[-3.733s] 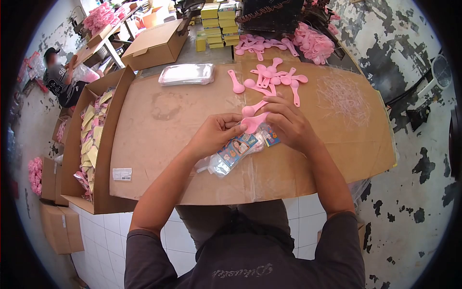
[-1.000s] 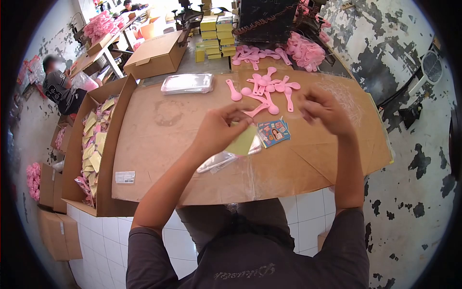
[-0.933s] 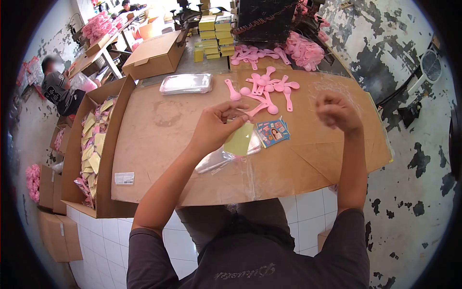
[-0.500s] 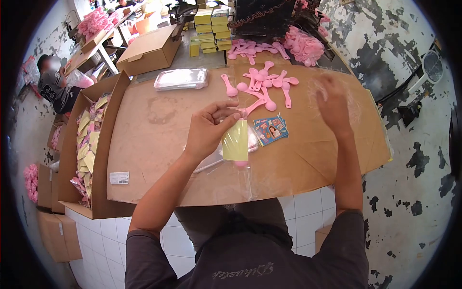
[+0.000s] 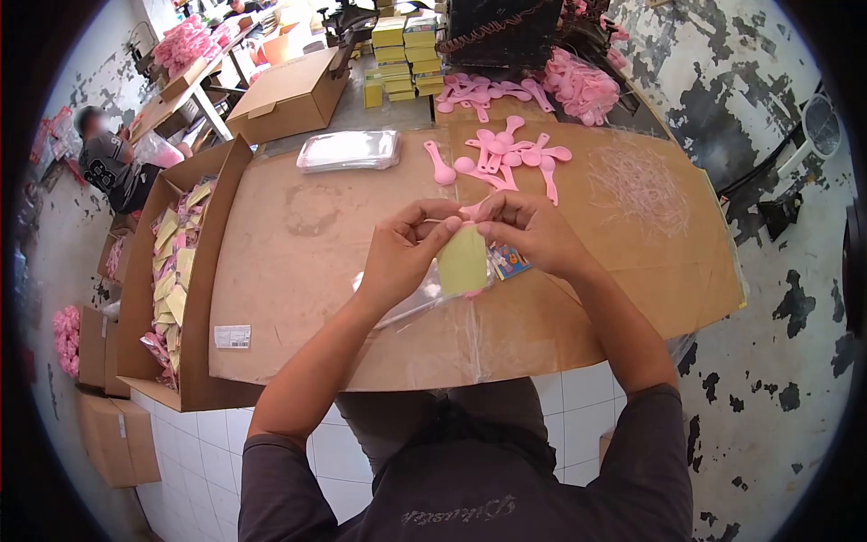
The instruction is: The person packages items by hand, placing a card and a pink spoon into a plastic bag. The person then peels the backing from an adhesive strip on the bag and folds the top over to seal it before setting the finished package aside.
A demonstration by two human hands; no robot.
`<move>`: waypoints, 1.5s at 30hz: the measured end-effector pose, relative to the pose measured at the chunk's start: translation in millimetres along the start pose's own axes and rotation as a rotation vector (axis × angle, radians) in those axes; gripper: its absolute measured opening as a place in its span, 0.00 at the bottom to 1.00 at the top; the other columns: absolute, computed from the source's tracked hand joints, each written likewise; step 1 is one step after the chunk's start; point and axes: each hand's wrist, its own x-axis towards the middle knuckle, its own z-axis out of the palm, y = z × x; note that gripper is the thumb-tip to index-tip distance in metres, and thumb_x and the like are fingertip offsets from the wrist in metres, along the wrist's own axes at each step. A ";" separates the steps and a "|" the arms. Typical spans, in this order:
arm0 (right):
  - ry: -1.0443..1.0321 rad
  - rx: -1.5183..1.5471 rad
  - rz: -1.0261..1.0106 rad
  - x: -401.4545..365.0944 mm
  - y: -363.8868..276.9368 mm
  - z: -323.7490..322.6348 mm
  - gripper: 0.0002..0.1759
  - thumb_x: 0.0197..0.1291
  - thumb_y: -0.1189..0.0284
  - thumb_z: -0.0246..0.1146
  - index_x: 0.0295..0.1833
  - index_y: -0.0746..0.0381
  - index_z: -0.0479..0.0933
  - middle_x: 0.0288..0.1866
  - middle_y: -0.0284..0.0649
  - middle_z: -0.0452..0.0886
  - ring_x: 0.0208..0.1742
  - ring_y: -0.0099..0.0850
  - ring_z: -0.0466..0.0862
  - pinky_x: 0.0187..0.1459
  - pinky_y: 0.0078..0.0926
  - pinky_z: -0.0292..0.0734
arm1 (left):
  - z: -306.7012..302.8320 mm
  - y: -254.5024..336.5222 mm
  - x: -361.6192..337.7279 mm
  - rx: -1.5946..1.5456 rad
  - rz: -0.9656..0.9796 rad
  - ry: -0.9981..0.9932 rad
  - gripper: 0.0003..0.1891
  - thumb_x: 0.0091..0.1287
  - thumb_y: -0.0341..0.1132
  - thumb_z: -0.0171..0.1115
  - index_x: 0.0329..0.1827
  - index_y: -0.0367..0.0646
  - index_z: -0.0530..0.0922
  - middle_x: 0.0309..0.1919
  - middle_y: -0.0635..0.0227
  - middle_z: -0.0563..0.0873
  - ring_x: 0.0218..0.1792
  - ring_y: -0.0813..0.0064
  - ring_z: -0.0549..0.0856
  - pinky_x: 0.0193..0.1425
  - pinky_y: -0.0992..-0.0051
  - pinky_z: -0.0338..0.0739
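My left hand (image 5: 406, 253) pinches the top of a clear plastic packet that holds a yellow card (image 5: 462, 262). A bit of pink shows at the packet's lower end. At the same top edge, my right hand (image 5: 535, 230) has its fingertips closed, close against the left fingers. Whatever fine thing it may hold there is hidden. Beneath the packet lie clear plastic bags (image 5: 406, 303), and a small stack of blue picture cards (image 5: 511, 262) is partly covered by the right hand. Just beyond both hands, pink spoons (image 5: 495, 144) lie in a loose pile.
Thin clear strips (image 5: 639, 190) form a heap on the right. A stack of clear bags (image 5: 349, 150) lies at the back left. An open carton (image 5: 203, 361) of filled packets borders the left side. Farther back are a closed carton (image 5: 284, 95) and yellow card stacks (image 5: 406, 50). A person (image 5: 113, 163) sits far left.
My right hand has come from the clear strips on the right to the packet's top, meeting the left hand. The left hand still holds the packet.
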 end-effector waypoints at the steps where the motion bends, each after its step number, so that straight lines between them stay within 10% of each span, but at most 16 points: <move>1: 0.007 0.002 0.006 -0.7 -1.7 -0.7 0.09 0.73 0.75 0.67 0.55 0.66 0.81 0.52 0.37 0.87 0.54 0.24 0.86 0.60 0.26 0.82 | 0.7 -1.1 0.6 -0.008 0.013 -0.002 0.13 0.77 0.30 0.66 0.58 0.31 0.84 0.45 0.60 0.92 0.45 0.78 0.91 0.48 0.76 0.87; 33: -0.043 -0.067 -0.049 -12.6 -6.5 -29.1 0.06 0.70 0.79 0.67 0.49 0.69 0.85 0.50 0.36 0.85 0.52 0.23 0.84 0.57 0.24 0.79 | -16.2 -14.9 4.4 0.162 -0.051 -0.052 0.09 0.72 0.26 0.69 0.52 0.33 0.88 0.41 0.65 0.92 0.39 0.81 0.89 0.44 0.78 0.87; 45: -0.033 -0.036 -0.002 -12.1 10.4 -26.7 0.22 0.63 0.82 0.72 0.62 0.66 0.77 0.44 0.34 0.83 0.47 0.20 0.84 0.50 0.23 0.80 | -15.4 -16.3 7.0 0.158 -0.086 -0.018 0.12 0.73 0.27 0.70 0.56 0.32 0.84 0.39 0.66 0.92 0.36 0.81 0.89 0.42 0.78 0.87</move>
